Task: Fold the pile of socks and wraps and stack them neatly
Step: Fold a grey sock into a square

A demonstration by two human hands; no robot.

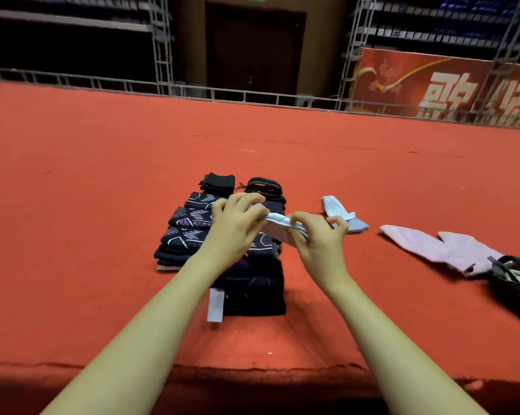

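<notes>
My left hand [237, 223] and my right hand [318, 238] both pinch a pale blue-white sock [278, 224] stretched between them, held above a stack of dark navy patterned folded wraps [190, 223]. A second stack of dark folded pieces [252, 292] lies just below my hands, with a white label [215, 305] sticking out. Another pale blue sock [339, 214] lies flat to the right. Pink socks [438, 247] lie further right.
Black folded items [220, 181] and a black strap piece [264, 187] sit behind the stacks. A dark green camouflage cloth [519, 283] lies at the right edge. All rest on a red cloth surface [103, 175]; a metal railing [193, 91] borders its far side.
</notes>
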